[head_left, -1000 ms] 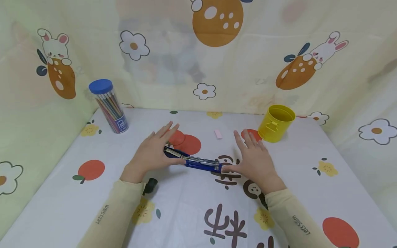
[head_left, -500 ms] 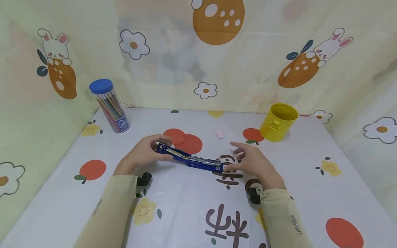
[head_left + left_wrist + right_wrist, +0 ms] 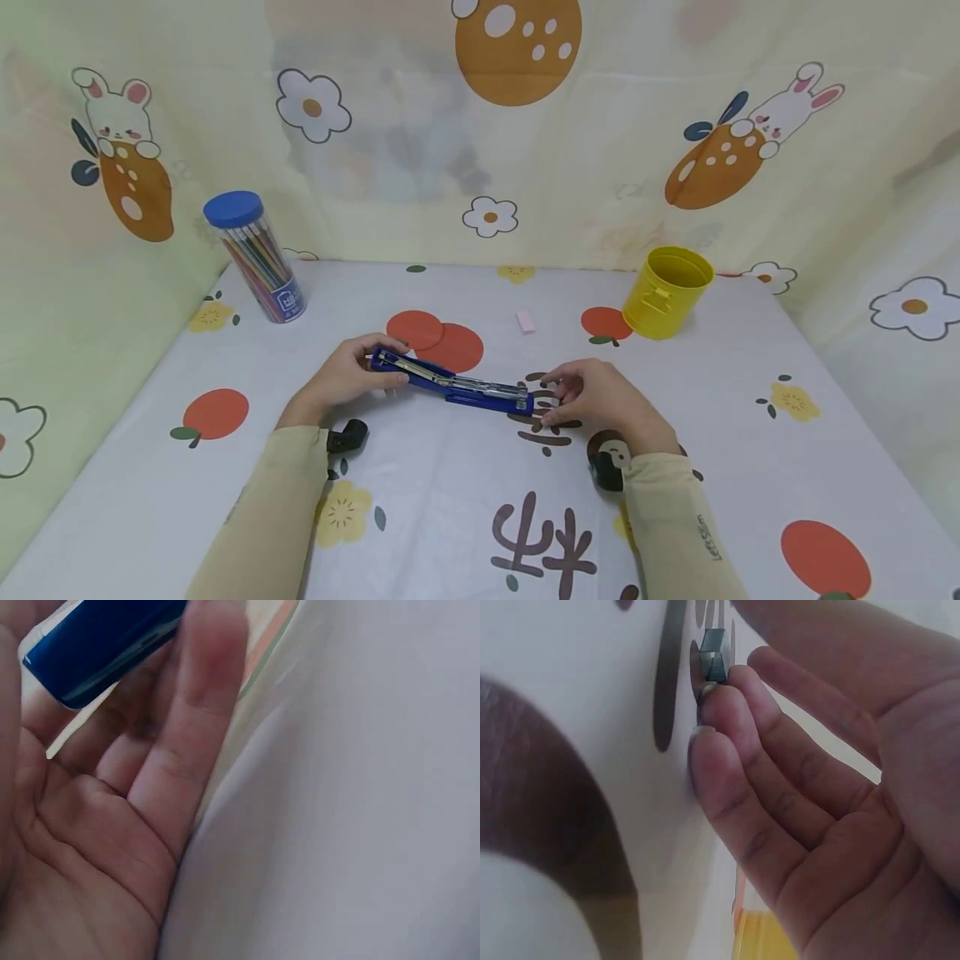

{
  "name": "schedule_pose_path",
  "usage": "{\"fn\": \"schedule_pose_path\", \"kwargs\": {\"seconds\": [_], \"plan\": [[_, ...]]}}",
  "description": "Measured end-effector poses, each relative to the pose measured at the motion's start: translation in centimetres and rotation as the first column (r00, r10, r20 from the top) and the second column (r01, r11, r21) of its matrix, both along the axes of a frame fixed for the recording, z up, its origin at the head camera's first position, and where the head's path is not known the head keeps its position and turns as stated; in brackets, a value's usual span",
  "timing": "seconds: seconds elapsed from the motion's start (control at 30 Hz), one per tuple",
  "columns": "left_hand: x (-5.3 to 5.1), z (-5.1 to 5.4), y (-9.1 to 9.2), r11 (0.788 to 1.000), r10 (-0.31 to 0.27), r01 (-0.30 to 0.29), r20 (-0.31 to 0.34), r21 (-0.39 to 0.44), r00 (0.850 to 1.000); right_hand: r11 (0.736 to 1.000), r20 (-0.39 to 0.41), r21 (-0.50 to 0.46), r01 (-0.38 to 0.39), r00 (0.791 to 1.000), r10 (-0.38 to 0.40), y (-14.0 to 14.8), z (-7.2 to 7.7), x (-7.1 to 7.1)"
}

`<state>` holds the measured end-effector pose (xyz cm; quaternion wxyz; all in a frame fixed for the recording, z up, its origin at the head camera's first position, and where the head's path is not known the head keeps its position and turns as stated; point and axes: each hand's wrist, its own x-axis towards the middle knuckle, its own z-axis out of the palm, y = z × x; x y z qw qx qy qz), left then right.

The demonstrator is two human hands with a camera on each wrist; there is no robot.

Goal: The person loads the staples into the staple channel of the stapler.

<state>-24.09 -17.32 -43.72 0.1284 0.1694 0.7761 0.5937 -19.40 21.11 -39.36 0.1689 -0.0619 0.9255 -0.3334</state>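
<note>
A blue stapler (image 3: 487, 402) lies opened out at the middle of the table, its metal staple channel showing. The left hand (image 3: 348, 375) grips its left end between thumb and fingers; in the left wrist view a blue end (image 3: 105, 652) sits between the fingers of that hand (image 3: 112, 817). Just beyond the stapler's right end is the right hand (image 3: 611, 400), its fingers bent and thumb low near the table. In the right wrist view the fingertips of this hand (image 3: 802, 802) are beside a small dark green part (image 3: 715, 656); whether they touch it is unclear.
A clear jar of pencils with a blue lid (image 3: 234, 209) stands at the back left. At the back right is a yellow cup (image 3: 660, 304). A small pink block (image 3: 525, 322) lies behind the stapler on the printed tablecloth (image 3: 435, 517).
Both hands' fingers have drawn in from a wider spread. The left hand has moved left toward the stapler's end and grips it; the right thumb has shifted slightly off the other end.
</note>
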Motion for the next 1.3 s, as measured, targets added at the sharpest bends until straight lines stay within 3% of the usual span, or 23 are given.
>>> {"fn": "schedule_pose_path", "kwargs": {"seconds": [0.17, 0.33, 1.07, 1.3], "plan": [[0.0, -0.1, 0.0, 0.997, 0.020, -0.024, 0.049, 0.074, 0.999, 1.000, 0.001, -0.002, 0.014, 1.000, -0.014, 0.2, -0.1, 0.0], [-0.1, 0.0, 0.0, 0.994, 0.020, -0.025, 0.055, 0.103, 0.998, 1.000, 0.002, 0.002, 0.026, 1.000, -0.026, 0.5, 0.0, 0.1], [-0.1, -0.1, 0.5, 0.983, -0.004, -0.011, 0.080, 0.183, 0.997, 1.000, -0.043, 0.023, -0.020, 0.999, 0.021, 0.7, -0.5, 0.1], [-0.1, -0.2, 0.6, 0.982, 0.000, -0.016, 0.082, 0.190, 0.997, 1.000, -0.098, -0.008, -0.016, 0.995, 0.015, -0.4, 0.2, 0.0]]}}
